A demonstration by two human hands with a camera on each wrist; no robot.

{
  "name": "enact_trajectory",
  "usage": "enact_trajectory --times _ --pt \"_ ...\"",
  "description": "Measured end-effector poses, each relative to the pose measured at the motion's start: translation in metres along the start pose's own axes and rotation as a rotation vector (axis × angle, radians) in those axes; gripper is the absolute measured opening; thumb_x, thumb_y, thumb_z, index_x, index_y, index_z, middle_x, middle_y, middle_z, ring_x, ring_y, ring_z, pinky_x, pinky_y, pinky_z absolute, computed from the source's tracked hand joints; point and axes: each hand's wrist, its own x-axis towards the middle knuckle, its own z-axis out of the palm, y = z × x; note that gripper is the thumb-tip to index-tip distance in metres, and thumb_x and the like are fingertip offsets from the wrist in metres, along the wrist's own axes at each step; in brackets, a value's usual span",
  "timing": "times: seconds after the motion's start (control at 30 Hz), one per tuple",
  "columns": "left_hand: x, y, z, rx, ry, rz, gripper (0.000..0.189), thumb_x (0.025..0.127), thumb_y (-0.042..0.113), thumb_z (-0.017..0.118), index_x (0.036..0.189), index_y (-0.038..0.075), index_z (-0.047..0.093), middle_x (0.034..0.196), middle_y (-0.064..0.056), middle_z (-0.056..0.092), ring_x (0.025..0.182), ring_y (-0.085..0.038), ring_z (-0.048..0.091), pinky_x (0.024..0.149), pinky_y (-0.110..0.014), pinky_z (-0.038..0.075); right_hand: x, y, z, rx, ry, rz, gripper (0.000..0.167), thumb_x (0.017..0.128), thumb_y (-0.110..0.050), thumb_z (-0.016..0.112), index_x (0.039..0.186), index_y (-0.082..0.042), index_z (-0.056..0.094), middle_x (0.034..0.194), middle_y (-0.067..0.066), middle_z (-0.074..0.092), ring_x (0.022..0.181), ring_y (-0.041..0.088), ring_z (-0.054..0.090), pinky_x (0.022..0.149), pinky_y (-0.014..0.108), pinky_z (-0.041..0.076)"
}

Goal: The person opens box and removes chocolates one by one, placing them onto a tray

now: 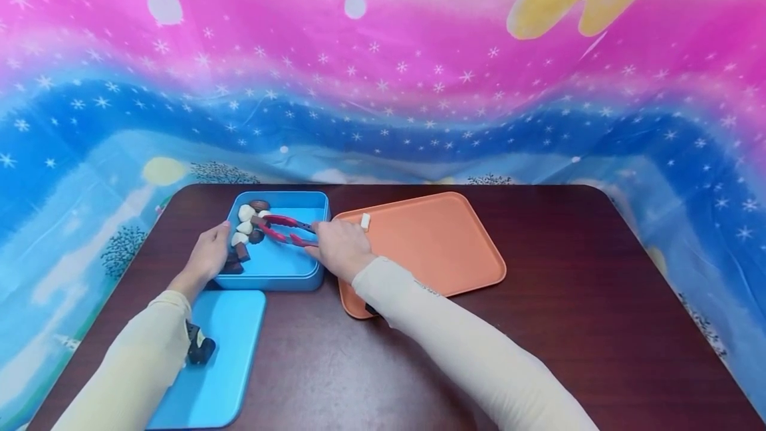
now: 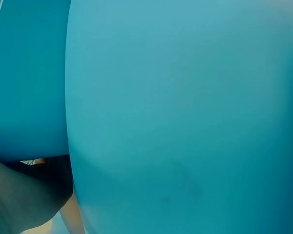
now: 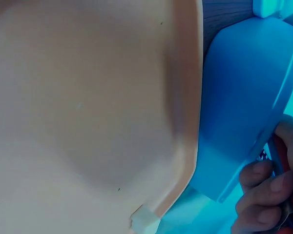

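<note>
My right hand [image 1: 344, 248] grips red tongs [image 1: 287, 221] over a light-blue box [image 1: 311, 283]. The tips of the tongs are around a small brown chocolate-like block [image 1: 258, 221]. Along the box's left side lie white shell-shaped pieces [image 1: 246, 212], a ridged dark brown piece [image 1: 260, 205], a dark round piece [image 1: 256, 237] and a brown block [image 1: 242, 251]. At the box's left wall, my left hand [image 1: 206, 258] holds the rim. The right wrist view shows my curled fingers [image 3: 263, 197] on the tongs; in the left wrist view, part of my left hand [image 2: 24, 195] meets the blue box wall [image 2: 29, 87].
An orange tray [image 1: 431, 245] stands right of the box, with a small white piece [image 1: 365, 221] near its left edge. A flat blue lid [image 1: 230, 364] lies in front of the box. Behind the dark wooden table [image 1: 568, 318] hangs a patterned cloth [image 1: 407, 105].
</note>
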Motion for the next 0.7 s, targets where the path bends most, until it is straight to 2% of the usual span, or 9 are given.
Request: enact_trajectory --times 0.07,0.1,0.23,0.3,0.37,0.43,0.53,0.57,0.7 --pt "-0.0004 0.0003 -0.0005 -0.008 -0.003 -0.007 0.079 0.107 0.055 0.006 0.16 -0.003 0.012 0.137 -0.038 0.04 0.138 -0.051 0.036 0.115 -0.071 0.031 -0.0005 0.0 0.001 0.007 0.008 -0.009 0.051 0.092 -0.055 0.068 0.133 -0.025 0.065 0.091 -0.001 0.071 0.072 0.013 0.059 0.053 0.025 0.051" --pt "-0.0007 0.0004 -0.0006 -0.013 -0.006 -0.011 0.079 0.107 0.055 0.006 0.16 -0.003 0.012 0.138 -0.037 0.041 0.138 -0.051 0.037 0.115 -0.07 0.032 -0.0007 0.0 0.0016 0.01 0.013 -0.012 0.053 0.092 -0.055 0.068 0.135 -0.025 0.065 0.092 -0.001 0.071 0.071 0.013 0.059 0.053 0.024 0.051" --pt "-0.0015 0.0006 -0.0014 -0.014 -0.018 -0.023 0.079 0.107 0.056 0.006 0.16 -0.002 0.011 0.152 -0.035 0.034 0.138 -0.051 0.037 0.115 -0.071 0.032 -0.0013 0.0007 0.0048 0.028 0.028 -0.011 0.057 0.092 -0.055 0.068 0.14 -0.026 0.061 0.093 0.0 0.072 0.07 0.013 0.06 0.051 0.025 0.051" --pt "-0.0016 0.0007 -0.0019 -0.007 -0.019 -0.024 0.08 0.106 0.056 0.005 0.161 -0.002 0.008 0.16 -0.034 0.025 0.141 -0.051 0.033 0.116 -0.072 0.029 -0.0011 0.0012 0.0059 0.031 0.038 -0.01 0.057 0.092 -0.056 0.067 0.141 -0.026 0.061 0.094 0.0 0.073 0.07 0.013 0.06 0.051 0.026 0.051" --pt "-0.0012 0.0008 -0.0017 -0.005 -0.013 -0.022 0.08 0.106 0.057 0.005 0.161 -0.001 0.007 0.159 -0.034 0.025 0.142 -0.051 0.031 0.116 -0.072 0.027 -0.0009 0.0016 0.0066 0.036 0.046 -0.011 0.057 0.092 -0.056 0.067 0.141 -0.027 0.06 0.096 0.001 0.074 0.07 0.014 0.06 0.051 0.027 0.051" --pt "-0.001 0.0004 -0.0011 -0.009 -0.003 -0.012 0.08 0.106 0.057 0.006 0.161 -0.001 0.01 0.15 -0.036 0.035 0.139 -0.05 0.036 0.115 -0.07 0.032 -0.0008 0.0021 0.0071 0.044 0.057 -0.014 0.057 0.092 -0.056 0.067 0.141 -0.026 0.06 0.097 0.001 0.074 0.07 0.014 0.061 0.051 0.027 0.051" --pt "-0.001 -0.0009 0.001 -0.019 0.01 0.011 0.079 0.107 0.056 0.007 0.158 -0.002 0.024 0.128 -0.031 0.052 0.129 -0.047 0.05 0.109 -0.064 0.044 -0.0022 0.0034 0.0079 0.071 0.057 -0.009 0.057 0.093 -0.055 0.067 0.141 -0.027 0.06 0.1 0.001 0.074 0.072 0.014 0.061 0.051 0.027 0.051" --pt "-0.0012 -0.0012 0.0019 -0.017 0.015 0.015 0.079 0.107 0.056 0.008 0.155 -0.002 0.032 0.118 -0.028 0.054 0.123 -0.046 0.054 0.105 -0.061 0.048 -0.003 0.0041 0.0081 0.08 0.058 -0.007 0.056 0.093 -0.054 0.068 0.141 -0.027 0.061 0.101 0.001 0.075 0.073 0.014 0.062 0.052 0.027 0.051" --pt "-0.0015 -0.0011 0.0024 -0.005 0.026 0.019 0.078 0.108 0.054 0.008 0.151 -0.004 0.036 0.1 -0.021 0.052 0.115 -0.041 0.054 0.095 -0.053 0.049 -0.0068 0.0064 0.0076 0.113 0.07 0.001 0.055 0.093 -0.054 0.067 0.141 -0.027 0.062 0.109 0.001 0.076 0.077 0.014 0.064 0.057 0.029 0.053"
